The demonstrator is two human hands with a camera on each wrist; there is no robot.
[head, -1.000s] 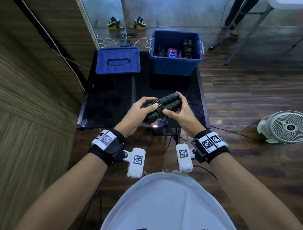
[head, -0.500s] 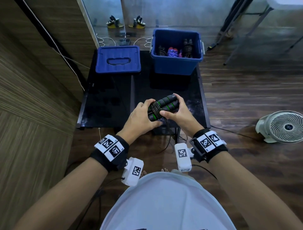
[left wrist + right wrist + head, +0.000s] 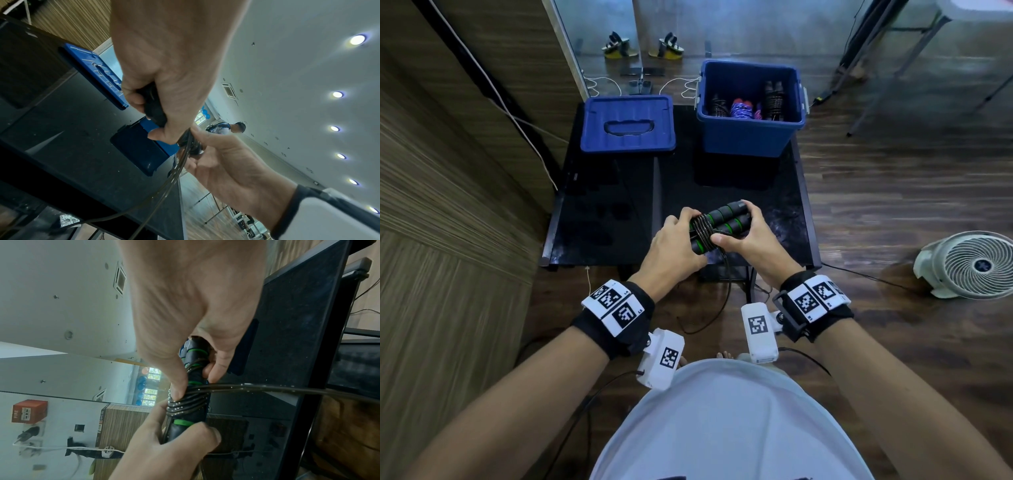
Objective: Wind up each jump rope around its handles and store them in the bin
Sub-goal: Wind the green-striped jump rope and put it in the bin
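Two handles (image 3: pixel 717 224) are clamped by the left hand (image 3: pixel 671 251) and right hand (image 3: pixel 748 238). Rope (image 3: pixel 703 229) is half wound; loosened, the coils could be lost.

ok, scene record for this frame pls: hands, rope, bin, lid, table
left hand: grips the near ends of the two handles
right hand: grips the far ends, thumb pressed on the coils
jump rope: black handles with green rings, side by side; cord partly wound, loose tail hanging off the table edge
bin: blue, open, wound ropes inside
lid: blue, off, flat left of the bin
table: black
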